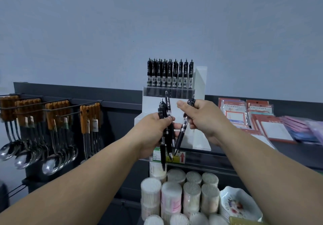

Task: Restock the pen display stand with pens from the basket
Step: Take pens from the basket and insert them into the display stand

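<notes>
The single pen point(182, 130) is pinched in the right hand point(206, 118), thumb and curled fingers closed round its upper barrel, tip slanting down and to the left in front of the pen display stand point(201, 133). The left hand point(150, 132) grips a bundle of pens point(162, 151) in a loose fist, tips down, clips fanning out above the knuckles. The basket is not in view. To seat this pen well, it should probably be turned upright first, tip down, then lowered straight into a free slot on the step below the filled row point(169, 74), with the bundle held aside so its splayed ends do not knock the standing pens. The pens are slim black plastic cylinders with glossy barrels, a silvery band near the grip and pale printed labels; smooth, so likely to slip in a slack hold. The stand is white and stepped, with hard flat faces and a clear front lip on its top tier. To the left, steel ladles point(50, 163) with wooden handles hang from hooks; below, round tubs of cotton swabs point(171, 195) and a patterned dish point(239, 202); to the right, flat packs of notepads point(274, 130).
</notes>
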